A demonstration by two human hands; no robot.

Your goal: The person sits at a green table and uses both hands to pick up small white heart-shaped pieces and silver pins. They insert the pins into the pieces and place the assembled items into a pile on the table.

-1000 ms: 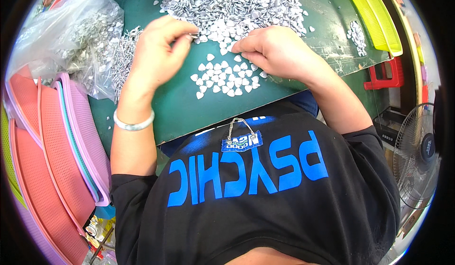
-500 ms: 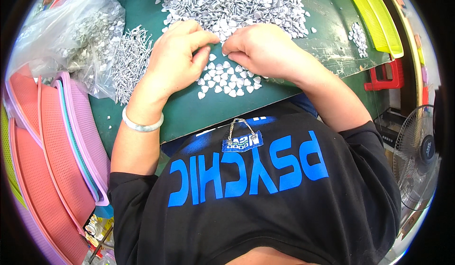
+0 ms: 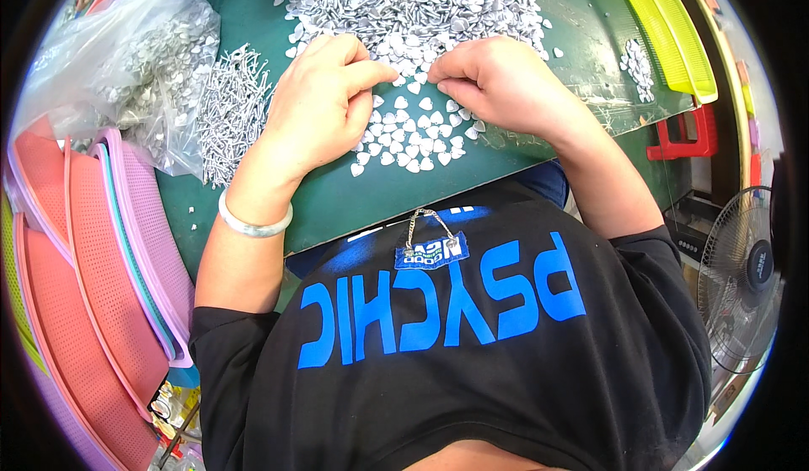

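A big heap of small silver-grey heart-shaped pieces covers the far middle of the green table. Nearer to me lies a loose patch of such hearts, spread flat. My left hand rests at the heap's near edge, index finger stretched out to touch hearts there and thumb apart from it. A pale bangle circles that wrist. Opposite, my right hand is curled, thumb and index tips close together by the hearts; whatever lies between them is too small to make out. Several single hearts lie between both hands.
Left of my hand are a pile of silver screw-like pins and a clear plastic bag of hearts. Stacked baskets stand at left. At right are a yellow-green basket, a small hearts pile, a red stool and a fan.
My right hand has moved right, away from my left, and its fingertips have left the middle. More single hearts show between the hands. The left index fingertip has shifted slightly right.
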